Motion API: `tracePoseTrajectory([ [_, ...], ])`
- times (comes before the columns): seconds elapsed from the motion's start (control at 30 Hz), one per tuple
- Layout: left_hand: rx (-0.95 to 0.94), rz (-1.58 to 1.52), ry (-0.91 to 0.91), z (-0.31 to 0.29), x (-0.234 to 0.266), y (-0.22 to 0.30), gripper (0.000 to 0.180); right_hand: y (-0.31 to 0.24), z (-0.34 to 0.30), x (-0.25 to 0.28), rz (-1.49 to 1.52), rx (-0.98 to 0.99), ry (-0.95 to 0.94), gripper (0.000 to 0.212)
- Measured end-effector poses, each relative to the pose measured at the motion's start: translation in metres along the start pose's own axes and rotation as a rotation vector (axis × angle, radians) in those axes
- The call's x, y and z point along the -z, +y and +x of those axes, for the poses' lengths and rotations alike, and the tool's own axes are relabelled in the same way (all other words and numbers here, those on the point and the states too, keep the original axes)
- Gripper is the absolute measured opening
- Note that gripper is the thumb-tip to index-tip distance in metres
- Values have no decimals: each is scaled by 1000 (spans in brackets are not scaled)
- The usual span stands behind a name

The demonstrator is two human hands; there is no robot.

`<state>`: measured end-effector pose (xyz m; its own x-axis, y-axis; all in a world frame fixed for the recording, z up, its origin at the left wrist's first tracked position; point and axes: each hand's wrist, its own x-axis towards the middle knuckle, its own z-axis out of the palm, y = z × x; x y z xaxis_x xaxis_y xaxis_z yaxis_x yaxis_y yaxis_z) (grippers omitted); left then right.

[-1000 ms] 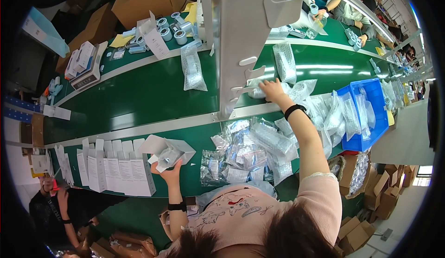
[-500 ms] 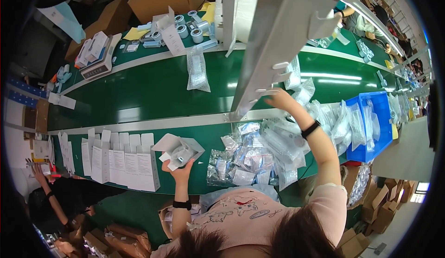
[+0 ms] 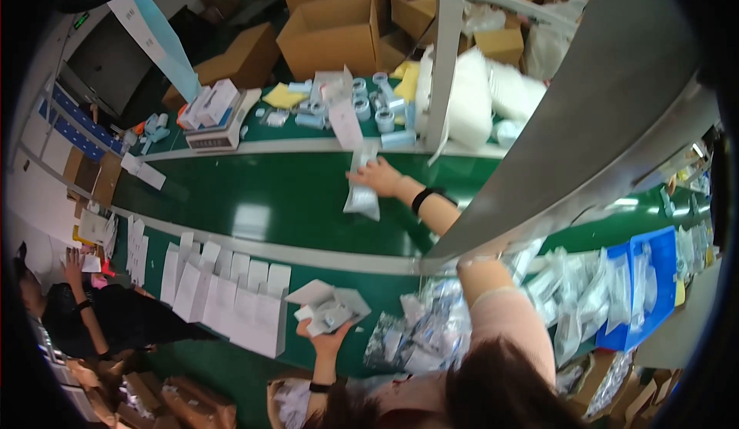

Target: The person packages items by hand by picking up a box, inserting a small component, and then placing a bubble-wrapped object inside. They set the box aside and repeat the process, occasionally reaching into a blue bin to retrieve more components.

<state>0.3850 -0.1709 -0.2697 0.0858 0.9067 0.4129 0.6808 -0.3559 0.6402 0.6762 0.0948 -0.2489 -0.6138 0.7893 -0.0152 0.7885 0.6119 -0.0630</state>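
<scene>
My left hand point(image 3: 326, 340) is closed round the lower part of an open white cardboard box point(image 3: 352, 306), its flaps spread. Inside the box is a clear plastic-wrapped thing that I cannot make out. Stretched across to the far side, my right hand point(image 3: 377, 177) grips the upper part of a bubble-wrap bag point(image 3: 362, 202) lying on the green conveyor belt point(image 3: 300, 186). Its fingers bend over the bag's left edge. What the bag holds is not clear. Near the box lies a pile of small clear plastic packets point(image 3: 419, 329).
Several white boxes point(image 3: 231, 306) stand in a row on the left. A grey metal post point(image 3: 570, 144) rises beside my right arm. Further right are bubble-wrap bags point(image 3: 566, 298) and a blue bin point(image 3: 654, 313). Pale-blue rolls point(image 3: 384, 120) lie beyond the belt. A co-worker point(image 3: 100, 306) is at far left.
My right hand has swung left past the post, from the bubble-wrap bags on the right to the bag on the belt. My left hand still holds the box. The view has shifted left.
</scene>
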Motion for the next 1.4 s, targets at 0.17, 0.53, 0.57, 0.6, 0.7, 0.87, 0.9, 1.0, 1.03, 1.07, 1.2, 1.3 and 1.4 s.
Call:
tracePoseTrajectory([
  [0.17,149,-429,107,-5,0,2,83,1,-16,3,-235,103,-30,33],
  [0.53,68,-358,183,-5,-6,0,86,78,-228,3,-4,-273,-173,34],
  [0.57,63,-352,189,-6,-4,1,86,72,-233,17,75,-413,-374,38],
  [0.6,49,-357,193,-4,-5,3,86,68,-236,28,75,-423,-374,38],
  [0.7,49,-367,199,-5,-5,3,86,51,-223,43,155,-1301,-66,66],
  [0.87,42,-361,181,-1,-4,5,85,59,-193,-8,454,-1701,111,94],
  [0.9,34,-343,169,0,-4,4,85,62,-186,-14,441,-1724,64,98],
  [1.0,48,-321,185,-1,-3,3,85,65,-171,-23,417,-1768,-29,108],
  [1.03,66,-306,191,-2,-1,3,86,59,-166,-23,399,-1745,-14,106],
  [1.07,66,-303,193,-2,-3,3,86,53,-161,-22,380,-1722,1,105],
  [1.2,112,-385,258,-4,-5,-1,86,36,-164,3,528,-1627,84,101],
  [1.3,120,-422,195,6,-12,5,85,77,-205,-25,790,-1562,437,96],
  [1.4,128,-304,190,-1,-6,-11,86,71,-216,6,1674,-1066,1174,71],
])
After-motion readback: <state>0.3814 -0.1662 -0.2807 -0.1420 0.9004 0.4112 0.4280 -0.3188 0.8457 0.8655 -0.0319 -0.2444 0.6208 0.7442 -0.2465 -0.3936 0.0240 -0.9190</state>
